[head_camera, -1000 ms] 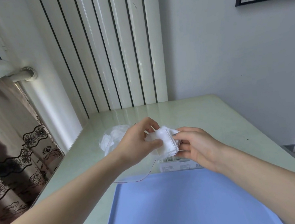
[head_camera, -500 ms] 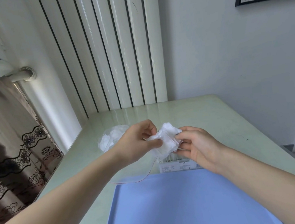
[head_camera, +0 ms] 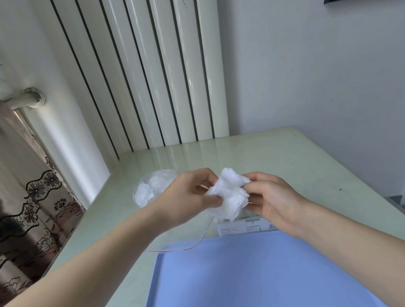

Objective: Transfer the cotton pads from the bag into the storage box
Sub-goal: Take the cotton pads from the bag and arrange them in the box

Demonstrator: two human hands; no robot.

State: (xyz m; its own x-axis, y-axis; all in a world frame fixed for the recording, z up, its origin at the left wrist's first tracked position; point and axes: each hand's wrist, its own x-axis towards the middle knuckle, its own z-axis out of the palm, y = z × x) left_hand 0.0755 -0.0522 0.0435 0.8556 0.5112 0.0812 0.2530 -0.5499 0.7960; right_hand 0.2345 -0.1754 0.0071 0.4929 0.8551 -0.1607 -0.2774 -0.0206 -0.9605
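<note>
A stack of white square cotton pads (head_camera: 229,196) hangs in the air between both hands, tilted and fanned out. My left hand (head_camera: 189,198) pinches its left side and my right hand (head_camera: 271,201) grips its right side. Directly below them a clear storage box (head_camera: 243,226) with a printed label stands on the table, mostly hidden by my right hand and the pads. Behind my left hand lies a clear plastic bag (head_camera: 153,187) with more white pads inside. A thin red strip (head_camera: 197,240) of the bag's seal trails toward the box.
A blue tray (head_camera: 251,287) fills the near part of the pale green table (head_camera: 298,156). A white radiator stands behind the table, a patterned curtain hangs at the left, and the table's right edge drops to the floor.
The stack of pads has tilted and loosened between my hands, with its top corner rising. Both hands stay in nearly the same place above the box.
</note>
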